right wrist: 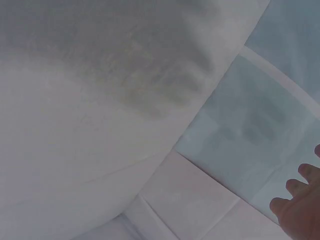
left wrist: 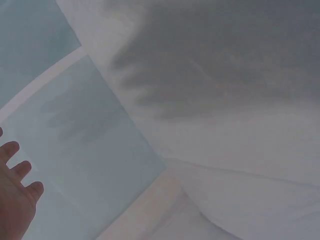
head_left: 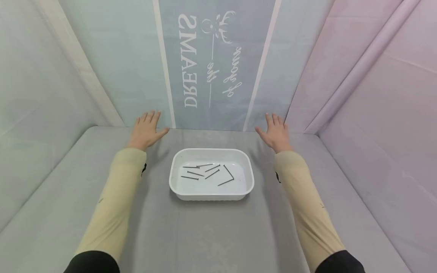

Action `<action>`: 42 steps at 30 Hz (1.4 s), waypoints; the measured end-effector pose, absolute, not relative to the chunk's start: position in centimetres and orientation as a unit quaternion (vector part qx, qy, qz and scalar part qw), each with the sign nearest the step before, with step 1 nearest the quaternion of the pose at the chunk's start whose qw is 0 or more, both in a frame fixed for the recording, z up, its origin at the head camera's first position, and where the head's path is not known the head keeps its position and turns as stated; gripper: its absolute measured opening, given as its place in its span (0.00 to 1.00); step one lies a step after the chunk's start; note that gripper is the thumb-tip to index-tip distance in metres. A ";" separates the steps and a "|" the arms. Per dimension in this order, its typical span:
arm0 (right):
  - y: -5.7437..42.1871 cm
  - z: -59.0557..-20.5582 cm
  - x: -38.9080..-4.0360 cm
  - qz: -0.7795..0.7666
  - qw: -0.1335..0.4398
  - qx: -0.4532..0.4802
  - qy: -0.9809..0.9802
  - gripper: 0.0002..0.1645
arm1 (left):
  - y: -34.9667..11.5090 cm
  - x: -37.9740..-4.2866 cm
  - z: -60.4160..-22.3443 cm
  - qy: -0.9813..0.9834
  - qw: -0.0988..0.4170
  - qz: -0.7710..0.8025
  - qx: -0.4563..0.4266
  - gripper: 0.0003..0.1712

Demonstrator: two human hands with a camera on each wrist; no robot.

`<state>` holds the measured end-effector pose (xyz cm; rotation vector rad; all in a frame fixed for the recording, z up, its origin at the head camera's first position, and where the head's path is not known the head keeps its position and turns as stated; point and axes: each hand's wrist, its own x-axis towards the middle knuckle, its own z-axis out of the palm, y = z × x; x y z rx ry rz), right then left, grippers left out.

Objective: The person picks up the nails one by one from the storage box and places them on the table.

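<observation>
Beyond the back left corner of a white plastic tray (head_left: 211, 197), my left hand (head_left: 146, 131) is held out with its fingers straight and spread. My right hand (head_left: 274, 132) mirrors it past the tray's back right corner, fingers also straight. Neither hand holds anything or touches the tray. Several thin dark nails (head_left: 212, 174) lie scattered on the tray's floor at different angles. In the left wrist view, part of the left hand (left wrist: 17, 200) shows at the lower left edge. The right wrist view has part of the right hand (right wrist: 300, 205) at its lower right edge.
A grey cloth-covered surface (head_left: 208, 235) lies under the tray. Behind it hangs a blue-green fabric panel (head_left: 218, 113) with mirrored white lettering. Pale fabric walls (head_left: 385, 125) stand at the left and right. Shadows of the hands fall on the cloth.
</observation>
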<state>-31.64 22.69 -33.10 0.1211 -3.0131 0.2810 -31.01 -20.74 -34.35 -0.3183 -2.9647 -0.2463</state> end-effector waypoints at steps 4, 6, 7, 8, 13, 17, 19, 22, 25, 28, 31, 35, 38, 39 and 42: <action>22.6 -32.6 -31.6 0.096 0.062 0.053 -0.992 0.44 | -20.6 -31.0 -33.6 -0.987 0.069 -0.089 -0.119 0.46; 22.6 -32.5 -31.6 0.100 0.062 0.057 -0.991 0.43 | -20.4 -30.8 -33.2 -0.985 0.073 -0.093 -0.127 0.47; 22.6 -32.4 -31.6 0.102 0.062 0.060 -0.991 0.42 | -20.3 -30.7 -33.0 -0.984 0.075 -0.094 -0.131 0.47; 22.5 -32.3 -31.7 0.105 0.063 0.061 -0.991 0.42 | -20.2 -30.6 -32.8 -0.984 0.075 -0.094 -0.134 0.47; 22.3 -31.8 -31.6 0.118 0.058 0.066 -0.989 0.40 | -19.7 -30.7 -32.0 -0.982 0.067 -0.092 -0.151 0.45; 22.0 -31.3 -31.4 0.124 0.050 0.069 -0.989 0.39 | -19.3 -30.9 -31.5 -0.981 0.057 -0.083 -0.164 0.43; 21.9 -31.2 -31.3 0.127 0.048 0.073 -0.988 0.39 | -19.1 -30.8 -31.2 -0.981 0.055 -0.078 -0.169 0.43; 21.6 -30.9 -31.2 0.131 0.040 0.078 -0.988 0.39 | -18.6 -30.7 -30.8 -0.979 0.055 -0.079 -0.179 0.42; 21.3 -30.6 -31.0 0.132 0.036 0.082 -0.987 0.38 | -18.1 -30.6 -30.4 -0.978 0.049 -0.077 -0.187 0.41; 21.0 -30.5 -30.8 0.134 0.036 0.088 -0.986 0.38 | -17.6 -30.5 -30.1 -0.978 0.039 -0.075 -0.191 0.40; 20.8 -30.4 -30.6 0.130 0.035 0.095 -0.986 0.37 | -17.0 -30.3 -29.9 -0.977 0.029 -0.074 -0.198 0.39; 20.4 -30.2 -30.3 0.126 0.031 0.108 -0.986 0.36 | -16.3 -29.9 -29.7 -0.974 0.019 -0.073 -0.214 0.38; 20.0 -30.1 -30.0 0.123 0.030 0.117 -0.985 0.35 | -15.8 -29.6 -29.5 -0.971 0.015 -0.074 -0.228 0.38; 19.9 -30.1 -29.9 0.121 0.031 0.119 -0.985 0.35 | -15.7 -29.5 -29.4 -0.970 0.015 -0.072 -0.232 0.38; 19.7 -30.1 -29.6 0.120 0.033 0.127 -0.984 0.35 | -15.2 -29.3 -29.3 -0.968 0.012 -0.066 -0.242 0.38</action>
